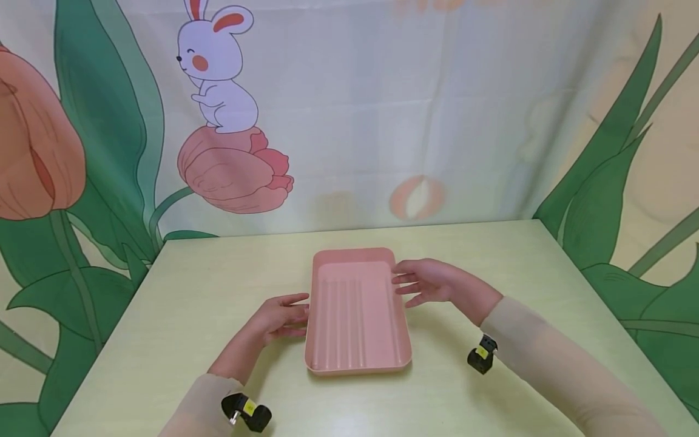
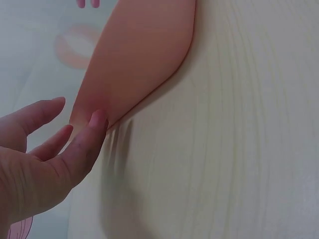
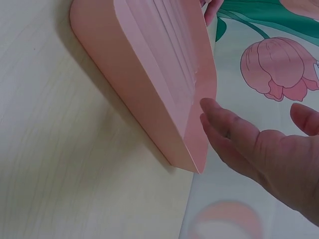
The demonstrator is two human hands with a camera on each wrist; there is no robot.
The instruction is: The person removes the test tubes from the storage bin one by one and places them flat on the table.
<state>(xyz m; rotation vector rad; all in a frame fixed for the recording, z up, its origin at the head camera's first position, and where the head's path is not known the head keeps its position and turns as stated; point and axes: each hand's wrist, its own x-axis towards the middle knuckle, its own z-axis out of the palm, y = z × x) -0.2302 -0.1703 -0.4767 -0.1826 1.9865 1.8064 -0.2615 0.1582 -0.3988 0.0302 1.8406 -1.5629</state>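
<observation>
A pink rectangular tray [image 1: 379,315] with raised ribs along its floor lies on the pale wooden table, its long sides running away from me. At its left wall is my left hand [image 1: 283,317], fingers extended and tips right at the side. In the left wrist view, the thumb of the left hand [image 2: 45,164] overlaps the tray's outer wall [image 2: 139,50]. My right hand [image 1: 428,281] is beside the far part of the right wall, fingers spread and loosely straight. The right wrist view has the right hand [image 3: 259,149] close to the tray's end [image 3: 194,159], holding nothing.
The light wooden table [image 1: 469,388] extends around the tray. Behind it hangs a curtain [image 1: 349,121] printed with a rabbit, tulips and leaves. A small black camera [image 1: 248,411] is strapped at the left wrist, another black camera [image 1: 482,354] at the right.
</observation>
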